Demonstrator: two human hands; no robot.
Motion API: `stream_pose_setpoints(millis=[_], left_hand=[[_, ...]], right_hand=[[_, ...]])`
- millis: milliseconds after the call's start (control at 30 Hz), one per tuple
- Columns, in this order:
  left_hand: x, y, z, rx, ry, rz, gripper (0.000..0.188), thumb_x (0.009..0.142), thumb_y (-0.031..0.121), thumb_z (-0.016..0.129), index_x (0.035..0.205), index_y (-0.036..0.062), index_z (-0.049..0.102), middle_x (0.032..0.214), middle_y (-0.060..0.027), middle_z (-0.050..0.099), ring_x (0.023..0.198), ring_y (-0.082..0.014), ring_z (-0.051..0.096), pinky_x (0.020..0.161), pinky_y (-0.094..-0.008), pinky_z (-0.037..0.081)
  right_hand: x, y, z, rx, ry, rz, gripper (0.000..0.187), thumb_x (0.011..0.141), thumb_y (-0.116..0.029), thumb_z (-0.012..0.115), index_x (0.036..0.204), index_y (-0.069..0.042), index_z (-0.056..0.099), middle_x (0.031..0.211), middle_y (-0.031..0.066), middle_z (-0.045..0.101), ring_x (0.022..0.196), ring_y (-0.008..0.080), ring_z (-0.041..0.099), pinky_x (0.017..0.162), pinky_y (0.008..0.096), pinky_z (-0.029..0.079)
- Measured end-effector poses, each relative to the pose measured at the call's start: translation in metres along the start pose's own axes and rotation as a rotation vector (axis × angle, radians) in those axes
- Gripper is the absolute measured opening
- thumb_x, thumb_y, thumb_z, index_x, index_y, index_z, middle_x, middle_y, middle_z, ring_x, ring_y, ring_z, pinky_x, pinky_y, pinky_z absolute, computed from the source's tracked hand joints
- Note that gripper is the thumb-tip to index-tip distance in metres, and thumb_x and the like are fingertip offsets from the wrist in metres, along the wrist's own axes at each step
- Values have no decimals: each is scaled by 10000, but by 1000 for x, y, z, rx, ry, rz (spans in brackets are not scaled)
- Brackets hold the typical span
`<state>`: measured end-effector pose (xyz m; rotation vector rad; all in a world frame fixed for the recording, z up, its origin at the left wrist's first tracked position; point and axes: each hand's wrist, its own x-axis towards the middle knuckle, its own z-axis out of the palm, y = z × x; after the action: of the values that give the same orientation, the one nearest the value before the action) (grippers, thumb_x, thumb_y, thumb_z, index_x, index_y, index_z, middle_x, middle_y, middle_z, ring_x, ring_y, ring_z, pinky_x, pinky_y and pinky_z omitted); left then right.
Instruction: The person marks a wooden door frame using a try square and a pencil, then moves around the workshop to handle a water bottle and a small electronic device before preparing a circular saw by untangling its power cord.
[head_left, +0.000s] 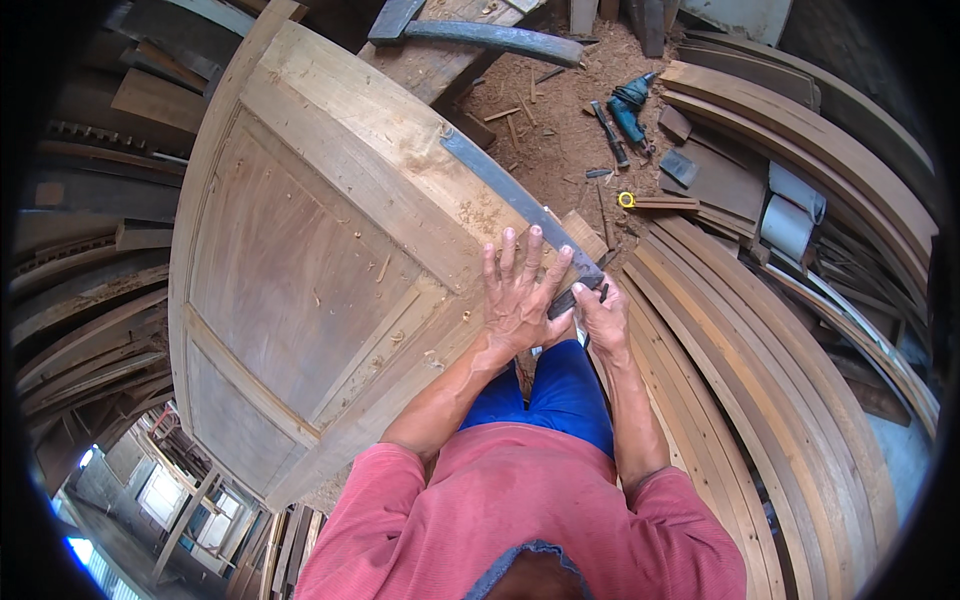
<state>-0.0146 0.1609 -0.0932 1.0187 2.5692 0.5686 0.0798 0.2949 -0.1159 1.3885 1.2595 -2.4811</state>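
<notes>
A wooden panelled door (310,220) lies in front of me, with shavings scattered over it. Along its right edge rests a carpenter's square (500,185); its long metal blade runs along the frame and its dark stock sits at the corner nearest me. My left hand (522,295) lies flat with fingers spread, its fingertips on the wood and the blade, its thumb by the stock. My right hand (605,318) is closed at the end of the square, thumb and fingers pinched around a small dark thing, mostly hidden.
A wooden-handled tool (490,38) lies on a bench beyond the door. On the shaving-covered floor are a teal power drill (629,108), a chisel-like tool (609,134) and a yellow tape measure (627,200). Long timber boards (760,370) are stacked at right; more wood (90,300) fills the left.
</notes>
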Motion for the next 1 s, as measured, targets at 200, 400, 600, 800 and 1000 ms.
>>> stream_pose_setpoints(millis=[200, 400, 600, 800, 1000], left_hand=[[1, 1, 1, 0, -8, 4, 952, 614, 481, 764, 1478, 259, 430, 1597, -230, 180, 1459, -490, 78, 1149, -627, 21], [1, 2, -2, 28, -38, -7, 936, 619, 489, 757, 1470, 258, 443, 1597, -232, 181, 1456, -495, 80, 1148, -631, 12], [2, 3, -2, 10, -42, -4, 924, 623, 486, 755, 1463, 252, 451, 1593, -233, 187, 1453, -496, 85, 1148, -630, 12], [2, 3, -4, 9, -42, -2, 926, 623, 481, 756, 1465, 254, 445, 1591, -236, 190, 1453, -493, 87, 1147, -632, 22], [2, 1, -4, 8, -57, -1, 926, 627, 485, 747, 1470, 256, 441, 1596, -218, 194, 1457, -493, 75, 1149, -629, -5]], right_hand=[[3, 1, -7, -95, -3, -6, 225, 895, -52, 650, 1107, 13, 613, 946, 16, 646, 777, 44, 562, 690, 208, 465], [-4, -60, -19, -638, 198, -330, 330, 981, -237, 573, 1131, 48, 649, 918, 44, 645, 783, 122, 558, 737, 273, 456], [-35, -119, -2, -640, 262, -486, 497, 1022, -405, 489, 1186, 39, 638, 1068, 131, 677, 958, 169, 612, 898, 321, 468], [-17, -102, 9, -438, 69, -435, 299, 992, -227, 576, 1146, 18, 648, 922, 53, 672, 850, 96, 600, 789, 249, 486], [-4, -93, 14, -442, 53, -424, 226, 963, -137, 589, 1106, 28, 650, 880, 43, 660, 841, 104, 618, 780, 260, 497]])
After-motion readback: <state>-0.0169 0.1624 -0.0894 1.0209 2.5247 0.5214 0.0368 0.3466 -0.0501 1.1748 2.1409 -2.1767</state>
